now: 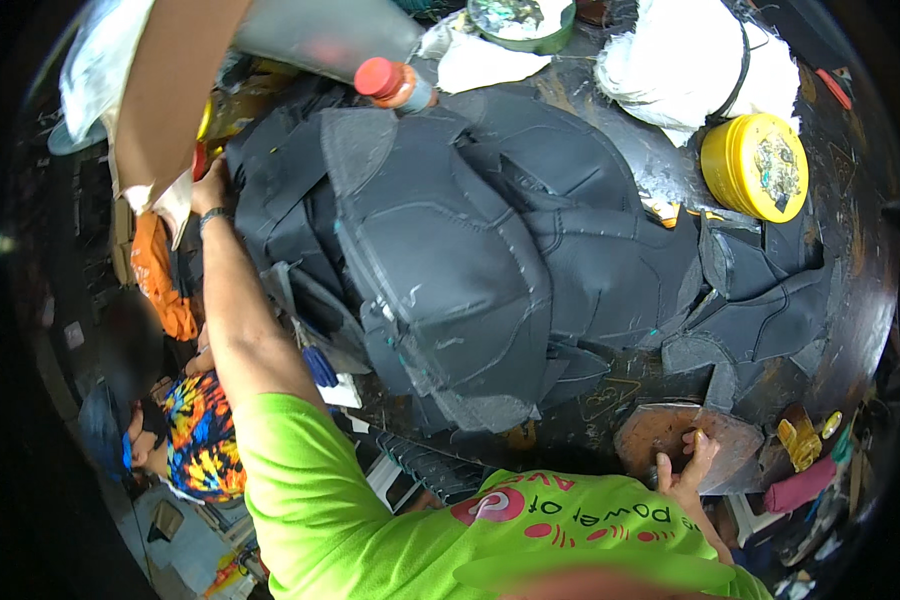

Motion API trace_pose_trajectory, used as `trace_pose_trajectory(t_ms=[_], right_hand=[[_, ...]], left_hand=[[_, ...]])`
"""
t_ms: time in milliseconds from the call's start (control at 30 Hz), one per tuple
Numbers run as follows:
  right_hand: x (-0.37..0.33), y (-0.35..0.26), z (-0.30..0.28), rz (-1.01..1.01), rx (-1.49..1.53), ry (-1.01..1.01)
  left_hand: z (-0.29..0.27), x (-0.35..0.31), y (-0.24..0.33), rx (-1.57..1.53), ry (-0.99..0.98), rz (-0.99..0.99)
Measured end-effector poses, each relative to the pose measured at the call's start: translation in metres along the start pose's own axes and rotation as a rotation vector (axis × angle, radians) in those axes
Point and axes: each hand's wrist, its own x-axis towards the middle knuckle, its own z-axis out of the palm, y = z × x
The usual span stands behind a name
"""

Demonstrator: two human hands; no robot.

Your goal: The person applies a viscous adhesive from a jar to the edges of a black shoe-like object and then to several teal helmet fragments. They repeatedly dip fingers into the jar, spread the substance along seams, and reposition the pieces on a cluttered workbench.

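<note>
My left hand (213,190) is stretched out to the far left, past the edge of the dark pieces. Its fingers look closed at a small red thing (200,160), partly hidden behind a hanging brown sheet (170,95). My right hand (688,468) is at the near right, fingers apart and empty, over a worn brown board (642,438) with cut corners. Between my arms lies a big heap of dark grey stitched fabric pieces (450,250), overlapping each other. A smaller group of such pieces (770,305) lies on the right.
A red-capped bottle (395,84) stands behind the heap. Farther right are a yellow tub (755,167), a white bundle (700,65) and a green-rimmed bowl (522,25). A maroon roll (800,485) lies near right. Another person in a multicoloured shirt (206,435) is at the left.
</note>
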Motion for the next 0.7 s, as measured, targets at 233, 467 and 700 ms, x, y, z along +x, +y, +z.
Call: trace_pose_trajectory(t_ms=[233, 467, 700], right_hand=[[-0.003, 0.003, -0.001, -0.060, -0.009, -0.051], [0.000, 0.004, 0.004, -0.050, 0.048, -0.056], [0.012, -0.001, 0.001, -0.040, 0.128, -0.022]], left_hand=[[0.039, 0.067, -0.051, -0.277, -0.199, -0.040], [-0.033, -0.011, -0.019, -0.516, -0.405, -0.070], [-0.182, -0.261, 0.073, -0.889, -0.116, 0.220]])
